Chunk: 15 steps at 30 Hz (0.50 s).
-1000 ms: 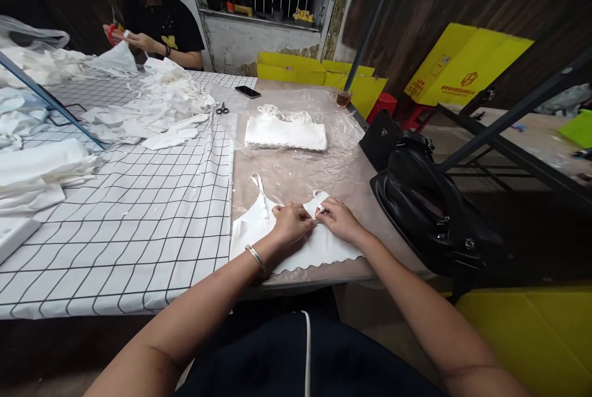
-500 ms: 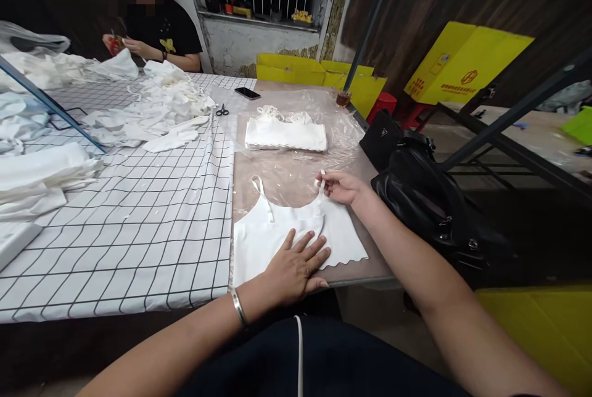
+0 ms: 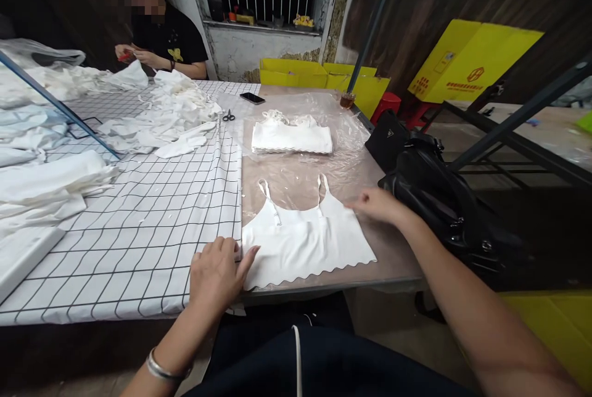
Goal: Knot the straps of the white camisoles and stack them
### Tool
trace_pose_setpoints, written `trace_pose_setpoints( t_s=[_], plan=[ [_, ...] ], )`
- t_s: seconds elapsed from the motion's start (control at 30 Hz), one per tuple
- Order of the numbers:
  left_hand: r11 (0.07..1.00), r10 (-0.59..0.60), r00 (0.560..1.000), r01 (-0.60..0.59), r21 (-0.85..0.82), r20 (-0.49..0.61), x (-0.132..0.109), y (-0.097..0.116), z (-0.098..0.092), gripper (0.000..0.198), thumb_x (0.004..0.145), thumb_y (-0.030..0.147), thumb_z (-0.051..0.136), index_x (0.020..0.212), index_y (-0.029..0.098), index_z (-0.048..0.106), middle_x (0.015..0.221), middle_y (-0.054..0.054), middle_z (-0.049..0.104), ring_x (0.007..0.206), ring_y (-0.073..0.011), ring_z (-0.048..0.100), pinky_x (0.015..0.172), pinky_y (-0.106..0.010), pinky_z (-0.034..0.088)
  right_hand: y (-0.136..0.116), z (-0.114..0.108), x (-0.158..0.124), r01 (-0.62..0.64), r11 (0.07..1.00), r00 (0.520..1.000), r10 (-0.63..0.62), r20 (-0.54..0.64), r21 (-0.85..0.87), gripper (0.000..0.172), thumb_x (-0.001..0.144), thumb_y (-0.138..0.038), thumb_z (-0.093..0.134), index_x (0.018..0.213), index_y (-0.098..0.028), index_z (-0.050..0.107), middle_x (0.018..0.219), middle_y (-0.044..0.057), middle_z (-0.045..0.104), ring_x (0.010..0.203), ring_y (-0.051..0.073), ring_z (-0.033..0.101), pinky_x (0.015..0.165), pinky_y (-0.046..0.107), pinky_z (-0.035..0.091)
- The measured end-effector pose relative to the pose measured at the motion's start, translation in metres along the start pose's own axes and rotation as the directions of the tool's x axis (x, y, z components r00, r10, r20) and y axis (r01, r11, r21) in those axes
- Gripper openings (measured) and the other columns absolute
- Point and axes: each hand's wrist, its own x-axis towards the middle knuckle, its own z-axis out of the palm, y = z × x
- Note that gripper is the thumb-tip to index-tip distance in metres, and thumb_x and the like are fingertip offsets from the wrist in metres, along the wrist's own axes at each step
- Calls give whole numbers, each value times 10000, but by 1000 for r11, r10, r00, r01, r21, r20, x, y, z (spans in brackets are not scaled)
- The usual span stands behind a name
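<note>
A white camisole top (image 3: 296, 243) lies flat at the table's front edge, its scalloped hem towards me and its thin straps pointing away. My left hand (image 3: 215, 274) rests palm down at its left side, thumb spread onto the fabric and the bent fingers on the checked cloth. At the right armhole edge, one outstretched digit of my right hand (image 3: 377, 204) touches the top; the other fingers are curled and slightly blurred. No grip on the fabric shows in either hand. Beyond it sits a stack of folded white tops (image 3: 292, 137) on clear plastic.
Loose white garments (image 3: 180, 113) cover the far left of the checked cloth (image 3: 171, 200). Small black scissors (image 3: 228, 116) and a phone (image 3: 252, 98) lie beyond. Black bags (image 3: 430, 187) stand at the right edge. Across the table sits a person (image 3: 171, 39) holding something red.
My left hand has left the middle of the top for its left edge. My right hand has let go of the right strap and moved to the armhole edge. The top lies flatter.
</note>
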Motion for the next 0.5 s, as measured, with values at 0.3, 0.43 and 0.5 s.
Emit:
trace_pose_setpoints(
  t_s=[0.3,0.43,0.5],
  plan=[
    [522,-118,924,369,-769,363,6,12,-17,367,755,429,656,664,211,374,562,48,455,558,-142,498,544,-247,372,-8,-2,-75,-248,865,966,257,40,437,371,599,-395,773,720,-197,484,616,-41,553,541,100,496,491,206,371],
    [-91,68,811,585,-806,581,49,-2,-70,422,623,239,836,861,212,488,700,29,607,576,-121,595,498,-203,459,-36,-37,-47,-243,693,957,286,50,679,367,615,-277,814,803,-210,506,647,-49,556,499,74,494,434,173,407],
    [-146,81,823,567,-810,562,90,-5,-96,401,626,71,811,904,196,550,744,8,639,592,-113,626,497,-182,498,-52,-53,-14,-172,714,976,215,21,678,273,676,-207,777,777,-204,524,619,-45,536,473,68,467,396,163,392]
  ],
)
